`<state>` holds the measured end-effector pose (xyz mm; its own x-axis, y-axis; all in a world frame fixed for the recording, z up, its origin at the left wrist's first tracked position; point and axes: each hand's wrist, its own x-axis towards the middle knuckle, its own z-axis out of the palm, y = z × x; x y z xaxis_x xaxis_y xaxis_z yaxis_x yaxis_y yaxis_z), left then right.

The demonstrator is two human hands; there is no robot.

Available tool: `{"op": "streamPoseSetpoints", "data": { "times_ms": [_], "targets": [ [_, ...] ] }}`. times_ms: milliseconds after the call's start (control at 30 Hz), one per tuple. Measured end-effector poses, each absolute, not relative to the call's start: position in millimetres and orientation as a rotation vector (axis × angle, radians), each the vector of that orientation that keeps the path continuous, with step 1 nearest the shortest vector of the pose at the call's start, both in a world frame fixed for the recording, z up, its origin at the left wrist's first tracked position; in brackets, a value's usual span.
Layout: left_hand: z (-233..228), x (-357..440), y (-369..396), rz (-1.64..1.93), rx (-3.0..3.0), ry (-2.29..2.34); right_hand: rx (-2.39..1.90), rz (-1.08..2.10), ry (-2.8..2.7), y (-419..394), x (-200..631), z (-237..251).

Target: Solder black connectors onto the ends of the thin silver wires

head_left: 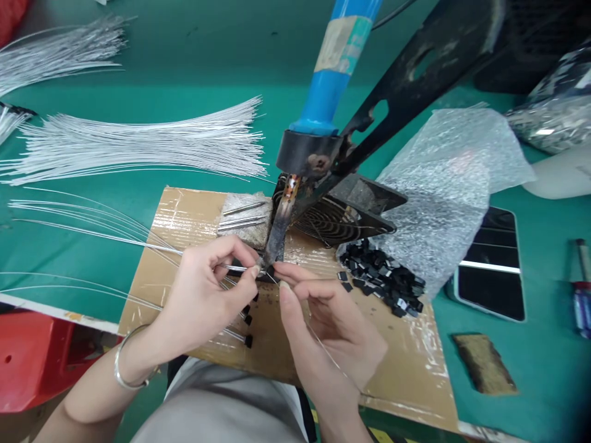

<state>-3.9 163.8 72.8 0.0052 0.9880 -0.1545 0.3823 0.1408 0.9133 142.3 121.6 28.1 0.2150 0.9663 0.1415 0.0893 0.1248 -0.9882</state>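
Head view: the left hand (207,292) pinches a slim silvery piece (236,268), the right hand (331,329) a thin strand (329,354).

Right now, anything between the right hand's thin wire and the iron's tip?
Nothing visible. The thin wire passes through the right hand, its near end just below the iron's tip. The left hand holds a silvery strand in from the other side. Contact is too small to tell.
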Motion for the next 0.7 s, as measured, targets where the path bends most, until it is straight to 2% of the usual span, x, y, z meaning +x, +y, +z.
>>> {"op": "streamPoseSetpoints", "data": {
  "times_ms": [700],
  "targets": [
    [74.0, -5.3, 162.1, 0.874, 1.377, 1.522, -1.244, 0.910, -1.170, 120.8, 143.7, 25.0]
  ]
}}
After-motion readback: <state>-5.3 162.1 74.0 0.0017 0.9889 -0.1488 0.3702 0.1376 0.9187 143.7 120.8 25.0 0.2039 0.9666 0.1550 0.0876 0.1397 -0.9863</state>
